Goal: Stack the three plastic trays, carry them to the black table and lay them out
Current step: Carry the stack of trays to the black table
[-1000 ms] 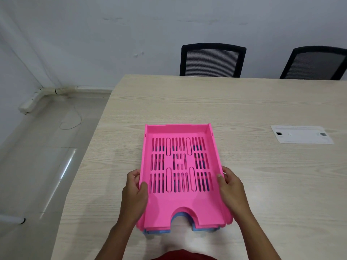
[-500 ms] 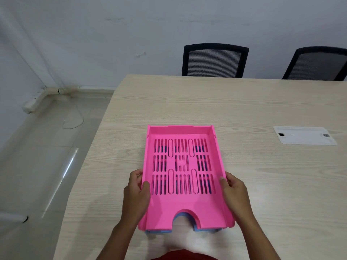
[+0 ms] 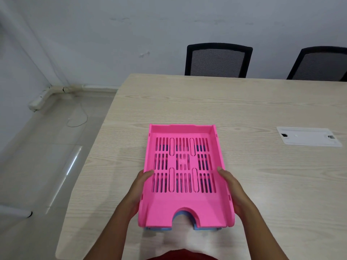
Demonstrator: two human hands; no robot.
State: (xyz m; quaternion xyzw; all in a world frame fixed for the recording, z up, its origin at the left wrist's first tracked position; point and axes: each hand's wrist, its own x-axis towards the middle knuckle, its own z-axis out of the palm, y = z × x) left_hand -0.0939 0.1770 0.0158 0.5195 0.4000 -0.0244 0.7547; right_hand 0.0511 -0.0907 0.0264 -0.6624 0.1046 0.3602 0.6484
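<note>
Both hands grasp a stack of trays by its long sides. The left hand point(image 3: 138, 192) wraps the left wall of the pink tray point(image 3: 185, 177), its thumb hooked over the rim near the slotted floor; the right hand point(image 3: 235, 192) mirrors it on the right wall, thumb likewise on the rim. The fingers of both hands go under the stack and cannot be seen.

Below the grip, a blue tray point(image 3: 199, 227) peeks out beneath the pink one at the near edge and around the arched cut-out; blue also shows through the slots. Whether a 3rd tray sits between them cannot be told.

The stack is over the pale wood table point(image 3: 187, 102), between the 2 hands. Beyond the right hand lies a white plate point(image 3: 308, 136) set in the tabletop. Past the far edge stand 2 black chairs point(image 3: 217, 60).
</note>
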